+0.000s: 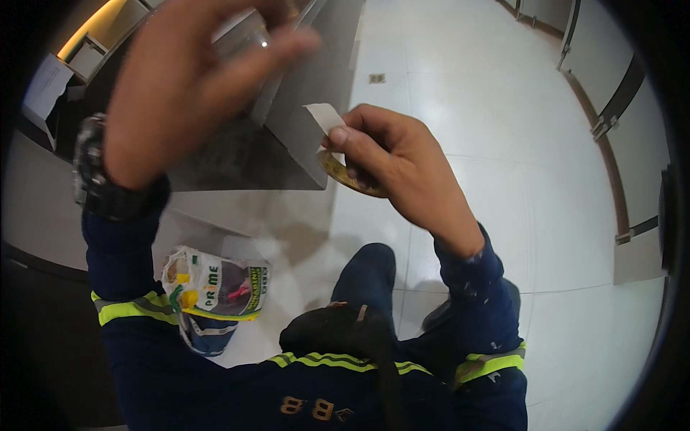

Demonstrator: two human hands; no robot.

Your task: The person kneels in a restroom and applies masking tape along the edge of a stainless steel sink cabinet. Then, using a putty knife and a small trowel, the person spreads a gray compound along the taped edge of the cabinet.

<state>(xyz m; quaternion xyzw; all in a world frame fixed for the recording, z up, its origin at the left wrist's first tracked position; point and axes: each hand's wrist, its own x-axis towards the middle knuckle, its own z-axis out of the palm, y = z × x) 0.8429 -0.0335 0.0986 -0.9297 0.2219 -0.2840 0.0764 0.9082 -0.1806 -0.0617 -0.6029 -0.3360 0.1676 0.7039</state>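
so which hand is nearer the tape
The right. The right hand holds the tape, its loose end between thumb and fingers; the left hand is apart from it, farther up and left in the view.

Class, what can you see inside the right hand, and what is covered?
Part of a tape roll shows in the right hand, with a pale tape strip jutting past the thumb; the hand covers the rest.

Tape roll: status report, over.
Right hand holds tape roll, pale strip sticking out. Left hand blurred, grip unclear. Bag lower left, clear of both hands.
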